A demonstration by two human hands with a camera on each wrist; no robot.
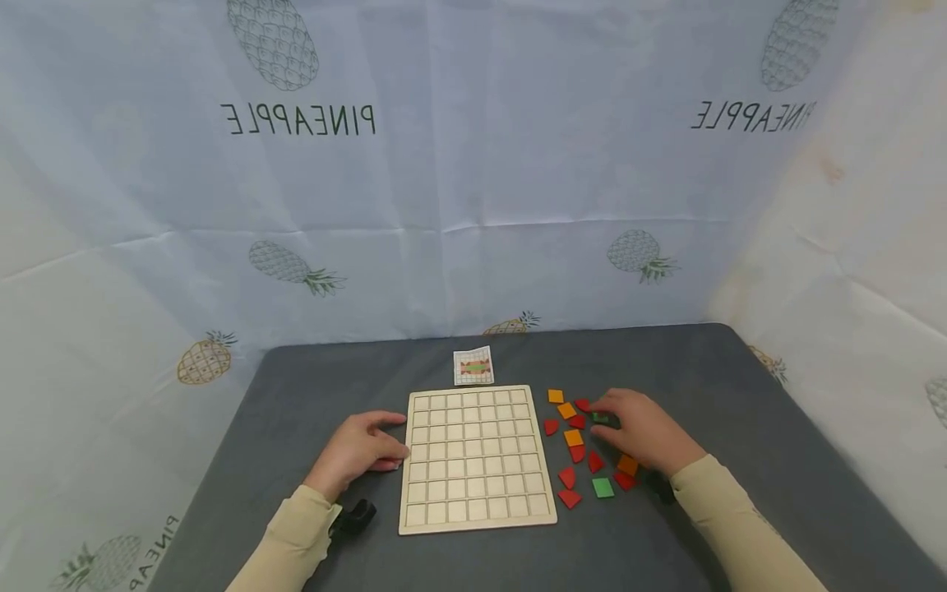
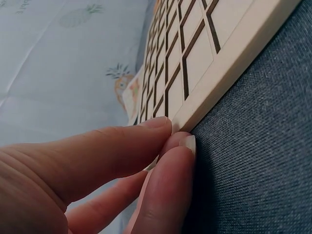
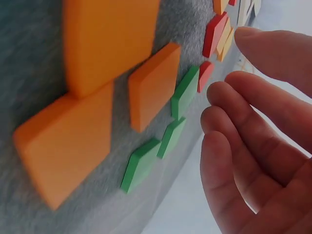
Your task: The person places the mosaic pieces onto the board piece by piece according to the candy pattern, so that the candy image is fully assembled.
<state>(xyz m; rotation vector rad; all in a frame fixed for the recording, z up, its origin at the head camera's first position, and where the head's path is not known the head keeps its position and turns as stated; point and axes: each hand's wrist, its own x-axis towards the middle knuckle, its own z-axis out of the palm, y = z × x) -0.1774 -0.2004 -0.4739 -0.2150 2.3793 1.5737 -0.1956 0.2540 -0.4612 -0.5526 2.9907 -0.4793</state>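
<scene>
A pale wooden grid board (image 1: 477,460) lies flat on the table, its square cells bare. At its left edge rests my left hand (image 1: 362,448), and in the left wrist view the fingertips (image 2: 158,123) come right up against the wooden rim. My right hand (image 1: 639,423) hovers over a scatter of flat coloured pieces right of the board, fingers loosely bent. Under and around it are a red piece (image 1: 583,405), an orange square (image 1: 627,465) and green tiles (image 3: 185,92). The right wrist view shows nothing between thumb and fingers.
A small printed pattern card (image 1: 473,367) lies behind the board. Loose red pieces (image 1: 569,499), orange squares (image 1: 556,396) and a green square (image 1: 602,487) spread along the board's right side. A pineapple-print cloth (image 1: 473,164) hangs behind the dark grey table (image 1: 355,362).
</scene>
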